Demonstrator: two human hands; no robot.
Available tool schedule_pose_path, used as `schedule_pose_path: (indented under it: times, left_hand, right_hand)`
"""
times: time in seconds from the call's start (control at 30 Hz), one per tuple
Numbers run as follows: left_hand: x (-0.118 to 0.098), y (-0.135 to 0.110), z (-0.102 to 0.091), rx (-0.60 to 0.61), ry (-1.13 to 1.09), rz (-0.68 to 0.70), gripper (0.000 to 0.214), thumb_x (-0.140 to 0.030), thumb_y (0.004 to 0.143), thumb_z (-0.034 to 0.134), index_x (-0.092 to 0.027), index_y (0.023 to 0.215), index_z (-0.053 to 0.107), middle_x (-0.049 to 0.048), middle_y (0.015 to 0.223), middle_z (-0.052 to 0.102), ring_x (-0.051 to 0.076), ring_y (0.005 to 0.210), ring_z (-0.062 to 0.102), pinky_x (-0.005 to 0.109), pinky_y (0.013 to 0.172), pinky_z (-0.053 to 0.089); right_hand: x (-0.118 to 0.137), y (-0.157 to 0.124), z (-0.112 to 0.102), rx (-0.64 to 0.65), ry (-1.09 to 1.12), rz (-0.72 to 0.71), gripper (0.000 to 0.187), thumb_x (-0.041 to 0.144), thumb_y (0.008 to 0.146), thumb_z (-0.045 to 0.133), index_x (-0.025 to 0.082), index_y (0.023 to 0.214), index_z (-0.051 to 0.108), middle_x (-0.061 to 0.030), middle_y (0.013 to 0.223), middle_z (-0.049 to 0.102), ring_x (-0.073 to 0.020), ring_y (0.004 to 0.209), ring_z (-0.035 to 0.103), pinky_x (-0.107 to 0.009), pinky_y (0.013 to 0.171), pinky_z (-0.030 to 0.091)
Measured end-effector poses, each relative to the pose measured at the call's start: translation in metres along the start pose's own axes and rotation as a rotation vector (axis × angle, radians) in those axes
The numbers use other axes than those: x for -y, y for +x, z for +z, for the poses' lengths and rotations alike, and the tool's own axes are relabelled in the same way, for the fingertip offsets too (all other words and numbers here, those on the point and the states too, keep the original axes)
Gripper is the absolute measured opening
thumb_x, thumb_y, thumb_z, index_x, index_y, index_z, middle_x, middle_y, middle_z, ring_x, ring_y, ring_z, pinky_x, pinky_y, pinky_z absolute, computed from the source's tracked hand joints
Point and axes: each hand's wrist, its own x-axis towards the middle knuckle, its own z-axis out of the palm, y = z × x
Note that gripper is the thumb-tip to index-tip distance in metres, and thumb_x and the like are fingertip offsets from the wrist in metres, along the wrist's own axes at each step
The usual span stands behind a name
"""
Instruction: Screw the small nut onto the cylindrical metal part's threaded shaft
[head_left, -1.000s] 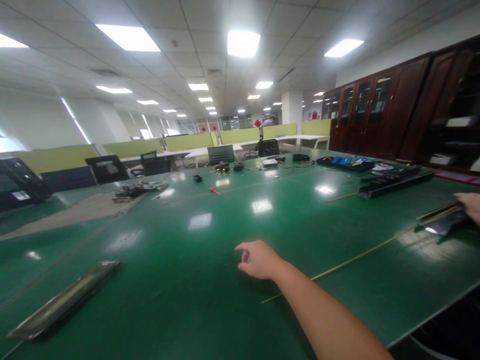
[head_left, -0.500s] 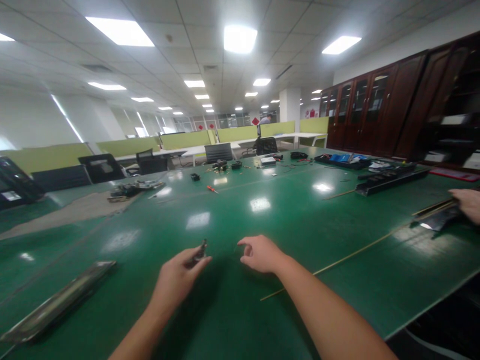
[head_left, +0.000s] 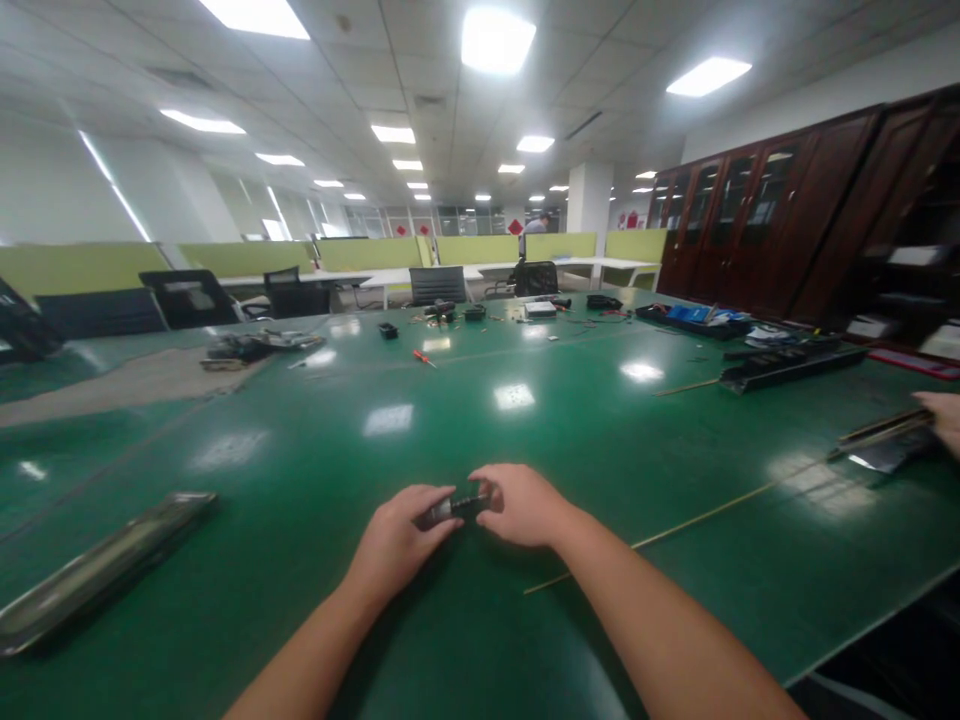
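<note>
In front of me, my left hand (head_left: pixel 409 530) is closed around a small dark cylindrical part (head_left: pixel 442 513) with a greyish, shiny body and a narrower dark end. This part lies level, its narrow end pointing right. My right hand (head_left: pixel 517 505) is curled at that end, thumb and fingers around the tip. Whether a separate small piece sits in these fingers is too blurred to tell. Under my right forearm runs a thin brass-coloured rod (head_left: pixel 697 520) on the green table (head_left: pixel 300 580).
A long framed metal piece (head_left: pixel 105 570) lies at left. Farther back are an orange screwdriver (head_left: pixel 423 357), a parts pile (head_left: pixel 259 345), a tray with blue items (head_left: pixel 694 317) and a black rail (head_left: pixel 795 365). Another person's hand (head_left: pixel 943 415) holds rods at right.
My left hand has moved right with the dark cylindrical part, turning it level. Its end now meets the fingers of my right hand, which were apart from it before. The view has shifted slightly.
</note>
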Motion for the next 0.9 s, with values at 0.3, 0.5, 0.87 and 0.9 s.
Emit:
schedule_pose_path:
  times: [0.3,0.5,0.87,0.9]
  left_hand:
    - [-0.007,-0.004,0.006,-0.011,-0.033,-0.045,0.038,-0.042,0.079,0.073,-0.025,0.113,0.069,0.0037,0.106,0.072,0.021,0.092,0.068,0.029,0.081,0.053]
    - [-0.011,-0.005,0.011,-0.026,-0.070,-0.066,0.039,-0.042,0.078,0.073,-0.025,0.113,0.070,0.0041,0.107,0.073,0.023,0.095,0.069,0.032,0.088,0.055]
    - [-0.007,-0.006,0.013,0.009,-0.124,-0.112,0.041,-0.036,0.079,0.070,-0.025,0.118,0.064,0.0025,0.105,0.072,0.020,0.091,0.069,0.029,0.082,0.054]
    - [-0.008,-0.006,0.013,0.013,-0.134,-0.114,0.041,-0.035,0.080,0.069,-0.025,0.119,0.063,0.0024,0.105,0.072,0.019,0.090,0.068,0.028,0.081,0.054]
  right_hand:
    - [0.006,-0.001,-0.001,0.019,-0.029,-0.060,0.034,0.025,0.077,0.069,0.024,0.111,0.069,-0.0040,0.104,0.073,-0.0193,0.092,0.065,-0.027,0.081,0.048]
    - [0.005,-0.001,0.001,0.026,-0.038,-0.064,0.029,0.026,0.078,0.069,0.024,0.106,0.072,-0.0031,0.100,0.074,-0.0186,0.090,0.066,-0.026,0.079,0.047]
    - [0.004,0.002,0.002,0.039,-0.080,-0.104,0.022,0.032,0.084,0.066,0.025,0.102,0.076,-0.0030,0.097,0.075,-0.0178,0.088,0.065,-0.026,0.076,0.045]
    - [0.004,0.002,0.002,0.044,-0.080,-0.100,0.022,0.032,0.084,0.066,0.025,0.103,0.076,-0.0030,0.097,0.075,-0.0180,0.089,0.065,-0.026,0.076,0.045]
